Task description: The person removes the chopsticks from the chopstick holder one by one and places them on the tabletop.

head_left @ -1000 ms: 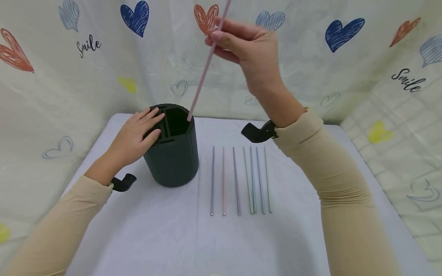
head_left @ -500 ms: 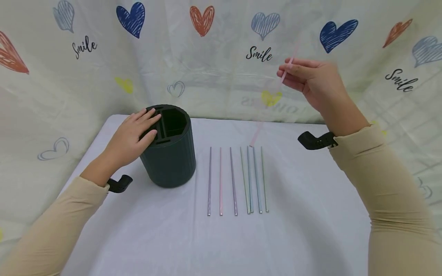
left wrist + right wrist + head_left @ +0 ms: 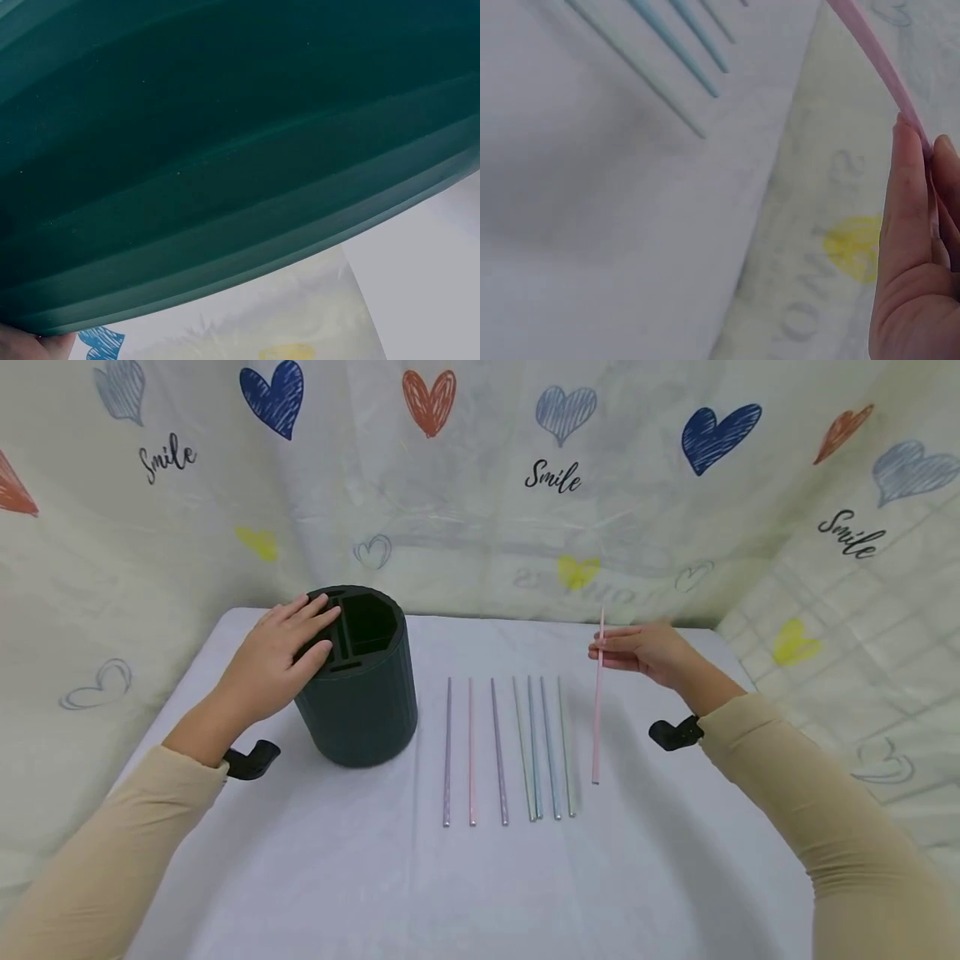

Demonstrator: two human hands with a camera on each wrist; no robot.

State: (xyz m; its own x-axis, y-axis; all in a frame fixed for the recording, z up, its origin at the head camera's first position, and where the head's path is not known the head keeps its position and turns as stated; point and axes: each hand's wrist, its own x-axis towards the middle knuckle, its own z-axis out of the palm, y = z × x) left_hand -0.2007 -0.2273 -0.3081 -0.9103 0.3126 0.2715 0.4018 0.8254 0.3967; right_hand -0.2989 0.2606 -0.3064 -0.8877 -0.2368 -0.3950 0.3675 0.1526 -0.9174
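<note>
A thin pink chopstick (image 3: 597, 718) stands nearly upright between the thumb and fingers of my right hand (image 3: 645, 650), on the right side of the table. In the right wrist view the thumb and fingertips pinch the pink chopstick (image 3: 877, 60). My left hand (image 3: 277, 652) rests with extended fingers on the top of a dark green utensil holder (image 3: 360, 710), over its left compartments. The right compartment is uncovered and dark inside. The ribbed wall of the holder (image 3: 240, 165) fills most of the left wrist view. Several chopsticks (image 3: 505, 760) in lilac, pink, green and blue lie right of the holder.
A white cloth covers the table (image 3: 337, 860). Behind it hangs a pale curtain (image 3: 465, 543) printed with hearts and words, meeting the table's back edge. Another patterned cloth wall stands at the right. Black wrist cameras (image 3: 253, 760) sit on both wrists.
My right hand has carried the pink chopstick from above the holder rightward, then lowered it to the right of the row. My left hand stays on the holder.
</note>
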